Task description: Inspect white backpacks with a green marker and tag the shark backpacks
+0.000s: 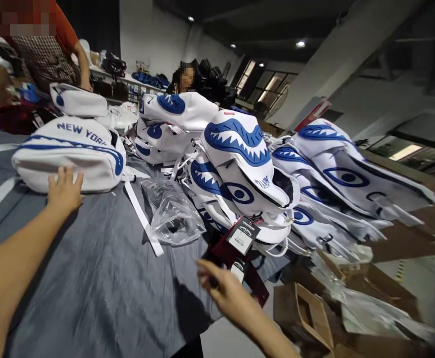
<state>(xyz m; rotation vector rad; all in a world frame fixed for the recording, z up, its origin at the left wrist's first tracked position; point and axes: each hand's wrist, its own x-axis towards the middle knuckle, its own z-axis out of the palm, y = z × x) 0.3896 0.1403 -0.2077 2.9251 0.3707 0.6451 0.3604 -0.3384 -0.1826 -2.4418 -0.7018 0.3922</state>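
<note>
My left hand (65, 190) rests with its fingers spread on the lower front of a white bag (71, 154) marked "NEW YORK" in blue, which lies on the grey cloth at the left. Low in the middle, my right hand (220, 284) hovers over the table's edge, its fingers partly curled and touching no bag. Just above it hang black tags (242, 237) beside a dark red item (256, 283). A clear plastic bag (176, 214) and a white strap (142, 219) lie between the hands.
White bags with blue teeth and eyes (239, 144) are piled in the centre, with more (346, 174) at the right. Open cardboard boxes (314, 313) with plastic stand lower right. A person in an orange top (66, 30) stands back left; another person is behind the pile.
</note>
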